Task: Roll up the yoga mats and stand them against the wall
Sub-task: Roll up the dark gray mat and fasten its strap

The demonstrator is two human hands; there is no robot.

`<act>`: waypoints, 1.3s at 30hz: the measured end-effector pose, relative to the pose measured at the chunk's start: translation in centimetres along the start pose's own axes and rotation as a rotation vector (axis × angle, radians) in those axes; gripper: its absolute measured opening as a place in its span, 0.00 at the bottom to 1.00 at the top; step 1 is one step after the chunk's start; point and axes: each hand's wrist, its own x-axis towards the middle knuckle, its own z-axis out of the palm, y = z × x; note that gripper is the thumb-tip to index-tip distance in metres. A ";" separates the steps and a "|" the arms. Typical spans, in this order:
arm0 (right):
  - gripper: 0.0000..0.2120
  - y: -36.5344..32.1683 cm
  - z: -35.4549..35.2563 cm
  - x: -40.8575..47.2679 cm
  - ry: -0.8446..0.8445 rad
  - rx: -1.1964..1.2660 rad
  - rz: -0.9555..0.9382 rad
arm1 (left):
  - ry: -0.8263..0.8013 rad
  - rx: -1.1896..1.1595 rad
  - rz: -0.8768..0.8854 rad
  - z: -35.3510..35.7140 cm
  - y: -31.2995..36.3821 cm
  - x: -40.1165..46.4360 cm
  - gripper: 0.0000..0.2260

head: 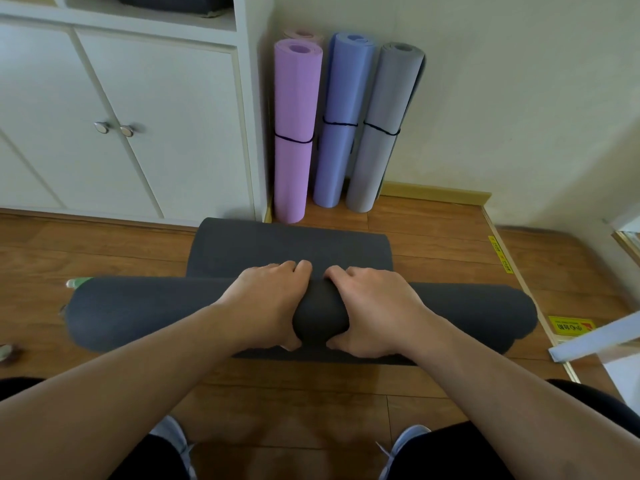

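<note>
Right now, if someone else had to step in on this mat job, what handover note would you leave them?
Left hand and right hand: both grip the middle of the dark grey mat, side by side.
Mat: mostly rolled, lying on the wooden floor; a short unrolled stretch remains toward the wall.
Done: purple mat, blue mat and light grey mat stand banded in the corner; a pink one peeks out behind.
Left: finish rolling, then stand it alongside them.

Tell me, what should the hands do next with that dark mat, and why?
Probably keep rolling the dark mat forward. Left hand and right hand grip the roll's middle, but a flat stretch lies unrolled toward the wall, where the purple mat and others already stand.
</note>
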 end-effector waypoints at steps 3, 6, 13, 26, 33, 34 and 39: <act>0.53 -0.7 0.4 -0.3 0.038 -0.110 -0.033 | -0.055 -0.046 -0.015 -0.7 -0.7 0.2 0.35; 0.48 -0.9 0.9 -0.2 0.019 -0.093 -0.025 | -0.147 -0.075 -0.022 -0.9 -0.9 0.1 0.33; 0.38 -0.2 0.2 -0.1 0.028 -0.028 -0.006 | -0.073 0.022 0.005 0.2 -0.7 -0.7 0.46; 0.42 -0.7 0.6 -0.1 0.077 -0.038 -0.016 | -0.104 -0.097 -0.032 -0.6 -1.1 -0.8 0.34; 0.44 -0.4 0.5 0.1 0.029 -0.012 -0.018 | -0.043 0.016 -0.008 0.1 -0.4 -0.5 0.37; 0.47 -0.6 0.6 0.0 0.046 -0.034 -0.031 | -0.067 -0.004 -0.017 -0.2 -0.5 -0.5 0.35; 0.53 -1.1 1.2 0.2 0.009 -0.111 -0.028 | -0.222 -0.115 -0.048 -0.9 -1.0 -0.3 0.33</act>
